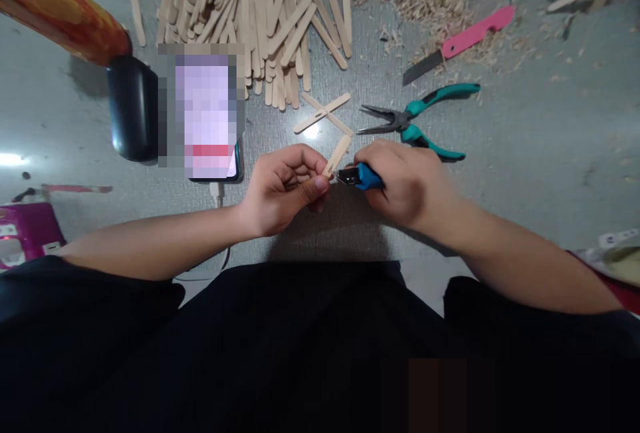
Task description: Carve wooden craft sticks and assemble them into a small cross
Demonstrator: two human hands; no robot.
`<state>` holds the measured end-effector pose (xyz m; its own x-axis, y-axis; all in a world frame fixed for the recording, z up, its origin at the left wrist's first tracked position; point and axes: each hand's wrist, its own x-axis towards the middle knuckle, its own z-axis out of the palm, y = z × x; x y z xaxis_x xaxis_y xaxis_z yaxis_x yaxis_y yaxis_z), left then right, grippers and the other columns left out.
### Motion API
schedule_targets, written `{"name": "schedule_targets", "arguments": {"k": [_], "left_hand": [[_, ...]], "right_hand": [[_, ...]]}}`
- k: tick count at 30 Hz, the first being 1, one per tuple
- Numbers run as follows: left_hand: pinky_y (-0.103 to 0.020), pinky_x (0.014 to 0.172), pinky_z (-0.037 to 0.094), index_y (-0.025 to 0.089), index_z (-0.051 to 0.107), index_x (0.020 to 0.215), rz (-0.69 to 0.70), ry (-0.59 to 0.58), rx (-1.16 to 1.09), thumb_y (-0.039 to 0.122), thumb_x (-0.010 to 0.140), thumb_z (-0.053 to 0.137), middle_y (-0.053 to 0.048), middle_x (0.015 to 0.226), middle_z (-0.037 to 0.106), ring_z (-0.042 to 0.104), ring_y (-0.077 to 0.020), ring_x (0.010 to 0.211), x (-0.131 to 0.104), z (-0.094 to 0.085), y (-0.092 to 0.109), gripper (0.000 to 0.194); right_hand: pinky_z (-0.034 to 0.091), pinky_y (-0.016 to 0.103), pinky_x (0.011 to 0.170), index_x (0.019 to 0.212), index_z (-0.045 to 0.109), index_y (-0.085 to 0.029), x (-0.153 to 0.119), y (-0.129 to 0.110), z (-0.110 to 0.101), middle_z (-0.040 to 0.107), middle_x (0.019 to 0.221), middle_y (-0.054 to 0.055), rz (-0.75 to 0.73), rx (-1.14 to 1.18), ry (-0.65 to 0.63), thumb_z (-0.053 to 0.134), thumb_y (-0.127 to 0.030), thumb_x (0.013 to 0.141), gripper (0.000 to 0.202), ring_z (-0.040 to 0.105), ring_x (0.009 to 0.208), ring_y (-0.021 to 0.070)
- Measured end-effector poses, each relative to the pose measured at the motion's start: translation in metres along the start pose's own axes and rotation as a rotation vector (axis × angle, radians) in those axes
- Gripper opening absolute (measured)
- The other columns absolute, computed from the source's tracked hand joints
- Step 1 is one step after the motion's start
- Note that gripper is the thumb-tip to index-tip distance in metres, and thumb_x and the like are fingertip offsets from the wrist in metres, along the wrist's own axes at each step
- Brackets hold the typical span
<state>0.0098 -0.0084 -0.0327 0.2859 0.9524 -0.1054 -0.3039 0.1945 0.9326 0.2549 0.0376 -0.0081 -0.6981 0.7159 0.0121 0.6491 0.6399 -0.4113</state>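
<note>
My left hand (290,189) is closed, pinching one end of a wooden craft stick (338,155) between thumb and fingers. A small dark mark or slot shows near the held end. Curled around a blue-handled cutter (367,177), my right hand (407,183) keeps its dark metal tip right beside that end; whether tip and wood touch I cannot tell. Just beyond lie two crossed craft sticks (323,113), the upper one with a small slot. Long-nose pliers (400,121) with teal handles lie spread on the table past my right hand.
A large pile of craft sticks (280,33) covers the back middle. Wood shavings (425,3) and a pink-handled blade (477,33) lie back right. On the left are a phone (210,113) with a cable, a black rounded object (133,109) and an orange cylinder (65,6).
</note>
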Motion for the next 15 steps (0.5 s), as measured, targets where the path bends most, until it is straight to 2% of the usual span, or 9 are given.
{"name": "schedule_targets", "arguments": {"k": [4, 15], "left_hand": [[-0.019, 0.053, 0.064, 0.017, 0.072, 0.094, 0.002, -0.008, -0.008, 0.036, 0.097, 0.09, -0.001, 0.075, 0.075, 0.071, -0.0101, 0.057, -0.0004, 0.0003, 0.0005, 0.026], [-0.018, 0.054, 0.064, 0.017, 0.074, 0.094, -0.006, -0.004, -0.065, 0.034, 0.099, 0.087, -0.001, 0.073, 0.073, 0.07, -0.0096, 0.058, -0.0005, 0.0001, -0.0011, 0.022]], "right_hand": [[0.035, 0.035, 0.063, 0.109, 0.07, -0.018, -0.0002, 0.0002, 0.0005, 0.079, 0.099, 0.01, -0.042, -0.054, 0.067, 0.046, -0.018, 0.092, 0.03, 0.071, 0.08, 0.0252], [0.033, 0.035, 0.061, 0.107, 0.069, -0.018, 0.0006, -0.0005, -0.0007, 0.078, 0.097, 0.01, -0.039, -0.066, 0.063, 0.045, -0.019, 0.091, 0.03, 0.071, 0.077, 0.0253]]}}
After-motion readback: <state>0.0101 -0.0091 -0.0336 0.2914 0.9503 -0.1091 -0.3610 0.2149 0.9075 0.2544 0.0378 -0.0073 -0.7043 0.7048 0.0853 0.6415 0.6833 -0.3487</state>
